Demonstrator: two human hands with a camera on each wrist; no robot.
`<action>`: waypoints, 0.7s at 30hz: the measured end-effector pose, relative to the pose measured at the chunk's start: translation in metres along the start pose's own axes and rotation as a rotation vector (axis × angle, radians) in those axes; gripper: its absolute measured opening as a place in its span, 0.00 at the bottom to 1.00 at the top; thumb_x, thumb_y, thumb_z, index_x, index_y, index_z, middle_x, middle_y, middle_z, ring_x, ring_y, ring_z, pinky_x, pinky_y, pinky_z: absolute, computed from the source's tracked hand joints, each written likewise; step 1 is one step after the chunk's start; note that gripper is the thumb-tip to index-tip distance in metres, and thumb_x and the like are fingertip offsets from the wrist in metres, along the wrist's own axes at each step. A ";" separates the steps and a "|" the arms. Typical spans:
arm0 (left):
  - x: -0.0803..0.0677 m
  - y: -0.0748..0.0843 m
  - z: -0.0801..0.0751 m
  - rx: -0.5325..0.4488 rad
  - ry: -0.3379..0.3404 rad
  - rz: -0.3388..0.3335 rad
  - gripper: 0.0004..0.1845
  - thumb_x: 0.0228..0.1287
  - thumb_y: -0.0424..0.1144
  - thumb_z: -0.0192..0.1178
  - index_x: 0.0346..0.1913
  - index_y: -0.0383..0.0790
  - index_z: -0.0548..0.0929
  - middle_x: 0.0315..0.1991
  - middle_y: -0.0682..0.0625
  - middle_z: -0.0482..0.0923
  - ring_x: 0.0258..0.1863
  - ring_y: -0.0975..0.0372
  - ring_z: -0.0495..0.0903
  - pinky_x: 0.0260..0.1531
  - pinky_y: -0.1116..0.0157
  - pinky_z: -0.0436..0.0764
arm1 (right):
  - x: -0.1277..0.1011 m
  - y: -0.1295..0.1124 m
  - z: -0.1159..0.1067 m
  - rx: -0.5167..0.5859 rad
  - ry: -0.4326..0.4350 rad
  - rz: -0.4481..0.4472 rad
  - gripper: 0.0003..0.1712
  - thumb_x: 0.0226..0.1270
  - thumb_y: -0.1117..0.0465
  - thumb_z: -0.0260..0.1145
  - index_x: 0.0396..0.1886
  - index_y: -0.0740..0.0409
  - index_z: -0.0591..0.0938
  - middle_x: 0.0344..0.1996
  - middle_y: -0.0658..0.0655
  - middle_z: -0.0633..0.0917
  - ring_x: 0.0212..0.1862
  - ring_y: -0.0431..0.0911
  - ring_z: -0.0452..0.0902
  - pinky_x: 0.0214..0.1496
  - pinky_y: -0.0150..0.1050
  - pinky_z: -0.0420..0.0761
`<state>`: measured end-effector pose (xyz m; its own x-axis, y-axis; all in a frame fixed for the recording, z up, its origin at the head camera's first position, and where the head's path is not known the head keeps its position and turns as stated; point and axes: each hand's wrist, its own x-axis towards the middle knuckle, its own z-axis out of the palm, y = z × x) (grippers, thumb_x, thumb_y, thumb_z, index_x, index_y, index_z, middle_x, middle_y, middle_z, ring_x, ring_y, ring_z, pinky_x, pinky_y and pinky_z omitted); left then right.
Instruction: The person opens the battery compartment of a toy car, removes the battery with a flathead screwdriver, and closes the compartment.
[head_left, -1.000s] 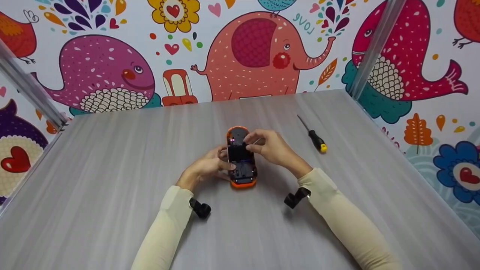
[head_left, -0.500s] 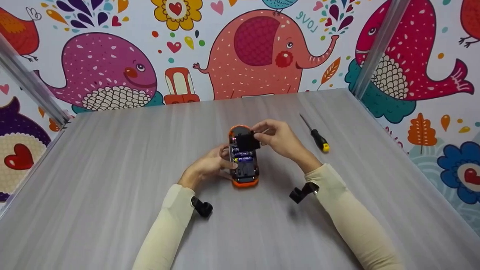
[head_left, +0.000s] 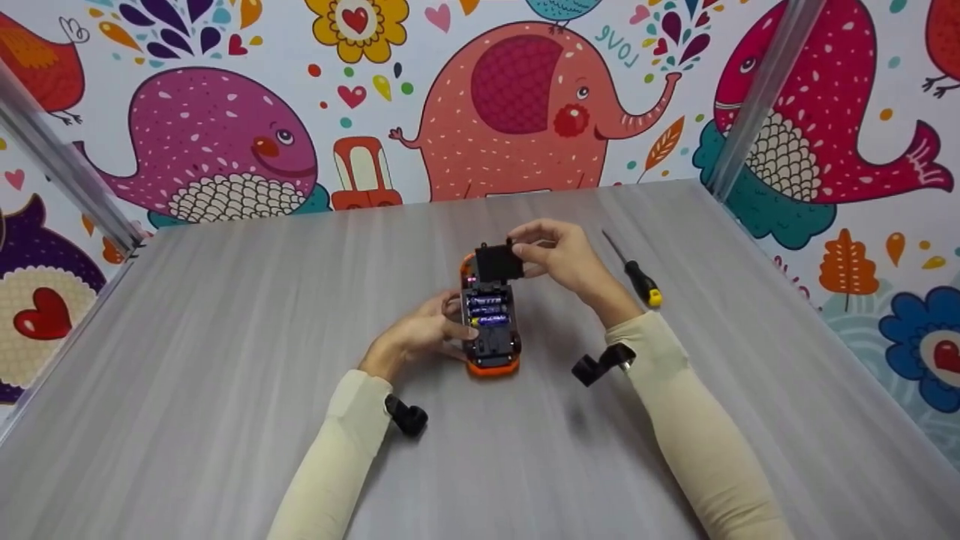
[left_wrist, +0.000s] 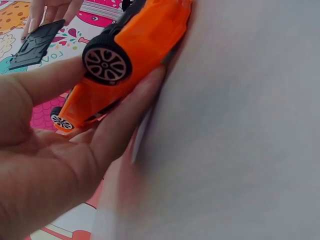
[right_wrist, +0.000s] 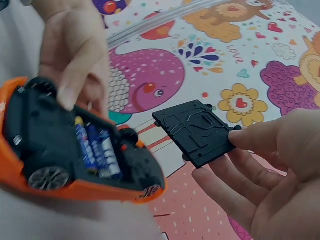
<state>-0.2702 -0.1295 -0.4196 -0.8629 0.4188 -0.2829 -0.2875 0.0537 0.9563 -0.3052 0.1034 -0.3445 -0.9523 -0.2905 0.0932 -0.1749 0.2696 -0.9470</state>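
An orange toy car (head_left: 493,369) lies upside down on the table, its black underside facing up. My left hand (head_left: 421,330) grips its side, thumb on the underside and fingers around the body, as the left wrist view also shows beside a wheel (left_wrist: 106,64). In the open battery compartment several purple-blue batteries (right_wrist: 98,150) lie side by side. My right hand (head_left: 559,255) pinches a black battery cover (right_wrist: 197,131) by its edge. The cover is held raised past the far end of the compartment, overlapping the car's far end in the head view.
A screwdriver (head_left: 639,282) with a black and yellow handle lies on the grey table (head_left: 225,360) to the right of the right hand. A wall with printed cartoon animals (head_left: 510,112) stands behind the table, with metal posts (head_left: 757,97) at its corners.
The battery cover was over the compartment a second ago. My right hand has lifted it up and away toward the far end, uncovering the batteries. My left hand keeps its grip on the car.
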 end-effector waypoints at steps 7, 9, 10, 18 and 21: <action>0.000 -0.001 0.000 0.011 -0.003 -0.006 0.43 0.60 0.20 0.60 0.76 0.37 0.53 0.72 0.36 0.63 0.56 0.49 0.79 0.48 0.48 0.87 | 0.007 0.003 -0.004 0.065 0.039 -0.014 0.14 0.71 0.63 0.65 0.54 0.60 0.83 0.49 0.60 0.85 0.47 0.48 0.85 0.44 0.41 0.89; 0.000 -0.001 -0.001 0.014 -0.006 -0.001 0.43 0.59 0.19 0.59 0.76 0.37 0.53 0.71 0.37 0.65 0.56 0.50 0.80 0.47 0.50 0.87 | 0.008 0.005 -0.007 0.079 0.054 -0.017 0.14 0.71 0.63 0.65 0.55 0.60 0.83 0.49 0.60 0.84 0.47 0.47 0.85 0.44 0.41 0.89; 0.000 0.000 -0.001 0.015 -0.009 0.006 0.43 0.59 0.19 0.59 0.76 0.37 0.53 0.71 0.36 0.65 0.56 0.50 0.80 0.47 0.50 0.87 | 0.008 0.007 -0.009 0.085 0.062 -0.017 0.15 0.71 0.63 0.65 0.55 0.60 0.82 0.49 0.59 0.84 0.47 0.47 0.85 0.44 0.41 0.89; 0.000 -0.001 -0.001 0.011 -0.004 -0.011 0.44 0.60 0.19 0.59 0.77 0.38 0.53 0.72 0.36 0.63 0.58 0.47 0.79 0.49 0.49 0.87 | 0.015 0.021 -0.021 0.109 0.120 0.064 0.17 0.73 0.61 0.64 0.58 0.59 0.81 0.50 0.56 0.83 0.48 0.45 0.83 0.45 0.39 0.89; 0.000 0.000 -0.001 0.018 0.001 -0.008 0.44 0.60 0.20 0.59 0.77 0.38 0.53 0.72 0.36 0.63 0.58 0.47 0.80 0.49 0.48 0.86 | 0.019 0.025 -0.024 0.119 0.137 0.091 0.17 0.73 0.61 0.64 0.59 0.59 0.81 0.50 0.56 0.84 0.47 0.45 0.83 0.45 0.38 0.89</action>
<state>-0.2707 -0.1307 -0.4196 -0.8612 0.4171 -0.2904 -0.2868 0.0730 0.9552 -0.3336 0.1261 -0.3590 -0.9894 -0.1399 0.0387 -0.0633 0.1765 -0.9823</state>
